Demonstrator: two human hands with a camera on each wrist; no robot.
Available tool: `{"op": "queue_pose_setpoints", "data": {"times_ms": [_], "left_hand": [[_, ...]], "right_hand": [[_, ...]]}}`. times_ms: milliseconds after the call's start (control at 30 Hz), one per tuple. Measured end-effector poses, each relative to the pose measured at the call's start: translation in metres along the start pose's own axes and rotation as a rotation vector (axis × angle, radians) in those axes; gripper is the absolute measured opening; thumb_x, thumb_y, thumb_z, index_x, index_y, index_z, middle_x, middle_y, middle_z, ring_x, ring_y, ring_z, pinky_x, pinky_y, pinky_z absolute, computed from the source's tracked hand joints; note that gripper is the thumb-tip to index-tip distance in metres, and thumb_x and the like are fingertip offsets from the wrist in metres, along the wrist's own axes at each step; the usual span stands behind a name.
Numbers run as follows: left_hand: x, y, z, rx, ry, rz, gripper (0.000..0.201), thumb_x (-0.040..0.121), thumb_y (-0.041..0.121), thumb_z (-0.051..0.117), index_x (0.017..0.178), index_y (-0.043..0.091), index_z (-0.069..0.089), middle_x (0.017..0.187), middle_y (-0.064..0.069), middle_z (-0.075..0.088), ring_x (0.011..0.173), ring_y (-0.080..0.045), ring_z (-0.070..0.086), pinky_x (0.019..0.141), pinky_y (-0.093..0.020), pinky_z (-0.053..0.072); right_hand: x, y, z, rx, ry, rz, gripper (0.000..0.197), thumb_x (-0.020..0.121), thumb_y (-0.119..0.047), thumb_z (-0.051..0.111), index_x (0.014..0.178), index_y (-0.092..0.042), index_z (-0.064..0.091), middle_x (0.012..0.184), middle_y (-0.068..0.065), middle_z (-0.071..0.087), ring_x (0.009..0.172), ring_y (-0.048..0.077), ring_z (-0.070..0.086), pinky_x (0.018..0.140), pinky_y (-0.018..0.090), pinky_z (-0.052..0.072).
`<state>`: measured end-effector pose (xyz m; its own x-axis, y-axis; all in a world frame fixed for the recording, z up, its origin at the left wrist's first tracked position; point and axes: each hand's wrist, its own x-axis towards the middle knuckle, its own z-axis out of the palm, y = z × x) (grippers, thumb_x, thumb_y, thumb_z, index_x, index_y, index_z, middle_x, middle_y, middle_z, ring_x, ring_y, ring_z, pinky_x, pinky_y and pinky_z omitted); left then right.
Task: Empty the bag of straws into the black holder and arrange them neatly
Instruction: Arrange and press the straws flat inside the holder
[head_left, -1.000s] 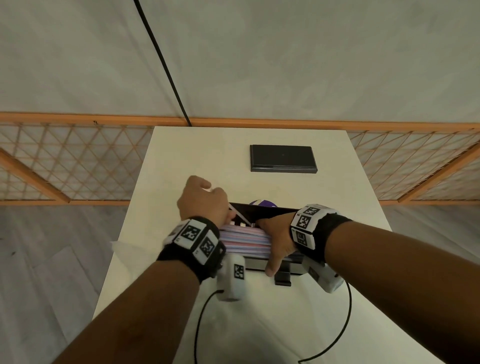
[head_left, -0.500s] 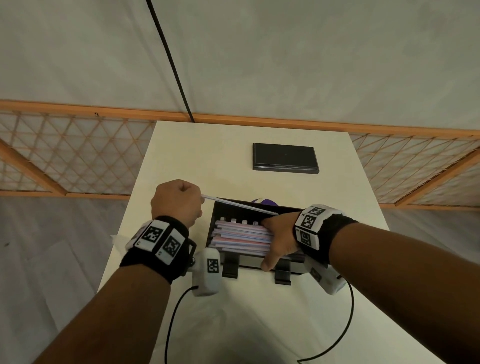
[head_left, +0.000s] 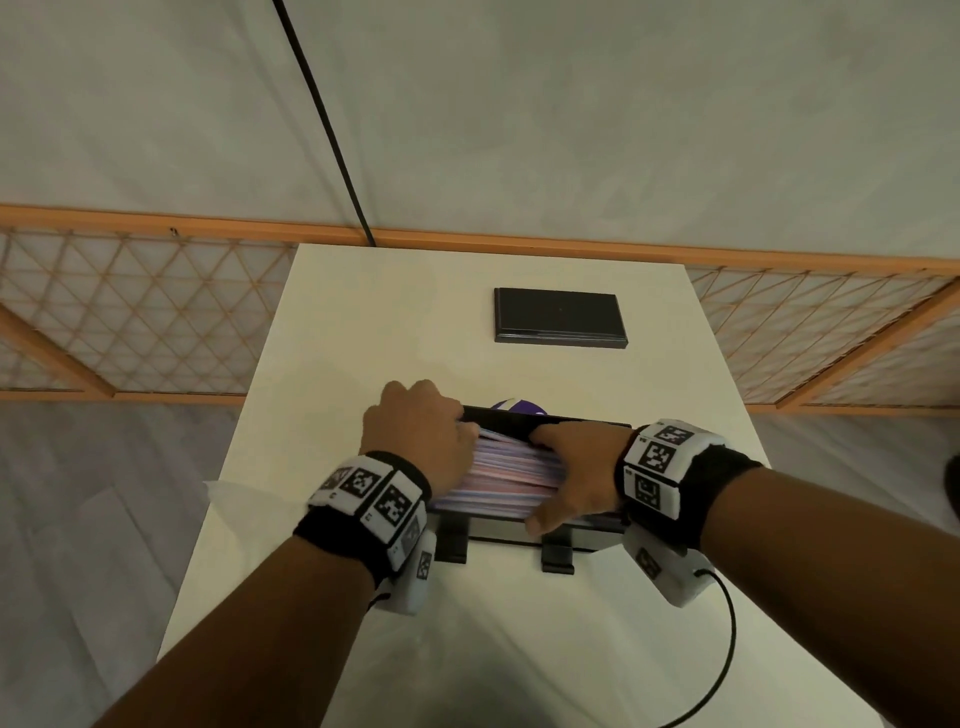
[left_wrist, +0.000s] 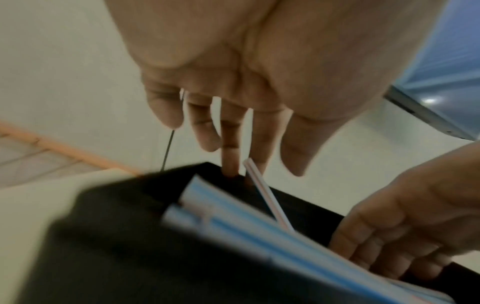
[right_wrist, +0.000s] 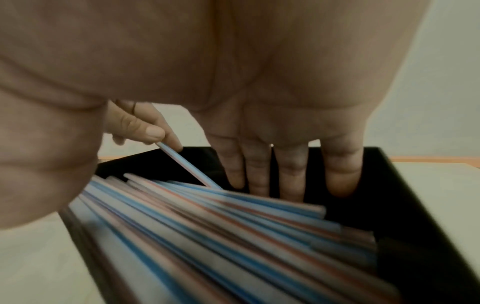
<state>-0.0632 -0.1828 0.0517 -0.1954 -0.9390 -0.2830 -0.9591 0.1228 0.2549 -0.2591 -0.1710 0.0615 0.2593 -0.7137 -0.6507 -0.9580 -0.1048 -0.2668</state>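
The black holder (head_left: 519, 540) stands on the white table, filled with blue-, red- and white-striped straws (head_left: 509, 478) lying lengthwise. My left hand (head_left: 431, 431) is at the holder's left end. Its thumb and finger pinch one striped straw (right_wrist: 187, 164), which slants down onto the pile (right_wrist: 233, 236). My right hand (head_left: 576, 467) covers the right end of the straws, with its fingers (right_wrist: 291, 181) straight down inside the holder's back wall (right_wrist: 415, 205) and its thumb over the front. In the left wrist view the single straw (left_wrist: 267, 197) reaches into the holder (left_wrist: 103, 246).
A flat black rectangular piece (head_left: 560, 317) lies at the back of the table. A purple and white object (head_left: 511, 406) peeks out behind the holder. A clear plastic bag (head_left: 234, 499) hangs at the table's left edge. A black cable (head_left: 727, 649) loops at the front right.
Half a second ago my left hand held one straw out to the left of the holder. It has come back to the left end and lowered the straw onto the pile. The right hand stayed.
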Motion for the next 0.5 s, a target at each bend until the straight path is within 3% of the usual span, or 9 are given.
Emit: {"op": "queue_pose_setpoints", "data": {"times_ms": [67,133,200,300,367,500], "left_hand": [[-0.003,0.008,-0.003,0.105,-0.016,0.129,0.051,0.093,0.064,0.047,0.115,0.022,0.067,0.120,0.000,0.060,0.115,-0.025,0.049,0.099,-0.044,0.044],[-0.004,0.016,-0.001,0.184,-0.168,0.201,0.068,0.082,0.079,0.051,0.120,0.022,0.058,0.122,-0.001,0.059,0.115,-0.024,0.051,0.102,-0.045,0.044],[-0.003,0.022,0.005,0.277,-0.329,0.198,0.086,0.076,0.085,0.053,0.134,0.022,0.047,0.136,-0.004,0.054,0.125,-0.026,0.049,0.111,-0.045,0.038],[0.000,0.025,0.013,0.346,-0.418,0.187,0.106,0.071,0.093,0.046,0.148,0.022,0.035,0.150,-0.004,0.044,0.138,-0.029,0.039,0.122,-0.049,0.021],[0.000,0.026,0.016,0.303,-0.407,0.159,0.103,0.076,0.093,0.037,0.149,0.020,0.037,0.151,-0.006,0.044,0.140,-0.029,0.038,0.123,-0.048,0.016],[0.001,0.026,0.020,0.238,-0.304,0.117,0.076,0.096,0.073,0.025,0.142,0.016,0.046,0.146,-0.013,0.046,0.136,-0.031,0.041,0.119,-0.045,0.024]], "right_hand": [[-0.002,0.006,0.003,-0.042,0.006,0.017,0.098,0.046,-0.070,0.081,0.129,-0.034,0.043,0.115,-0.011,0.060,0.101,0.015,0.060,0.094,0.035,0.050],[-0.003,0.006,0.011,-0.117,0.005,0.046,0.103,0.044,-0.071,0.081,0.129,-0.029,0.044,0.120,-0.007,0.059,0.105,0.018,0.060,0.096,0.038,0.049],[-0.001,0.004,0.022,-0.218,-0.005,0.076,0.114,0.042,-0.076,0.078,0.137,-0.027,0.038,0.130,-0.004,0.055,0.115,0.023,0.056,0.102,0.044,0.043],[0.003,0.005,0.031,-0.253,0.002,0.082,0.119,0.041,-0.079,0.074,0.142,-0.031,0.033,0.134,-0.004,0.049,0.121,0.025,0.051,0.104,0.050,0.037],[0.002,0.007,0.029,-0.204,0.010,0.073,0.109,0.044,-0.076,0.076,0.136,-0.032,0.039,0.127,-0.005,0.050,0.114,0.022,0.053,0.101,0.048,0.040],[0.002,0.009,0.027,-0.121,0.034,0.076,0.105,0.044,-0.070,0.080,0.132,-0.028,0.039,0.124,-0.007,0.048,0.112,0.020,0.053,0.102,0.048,0.039]]}}
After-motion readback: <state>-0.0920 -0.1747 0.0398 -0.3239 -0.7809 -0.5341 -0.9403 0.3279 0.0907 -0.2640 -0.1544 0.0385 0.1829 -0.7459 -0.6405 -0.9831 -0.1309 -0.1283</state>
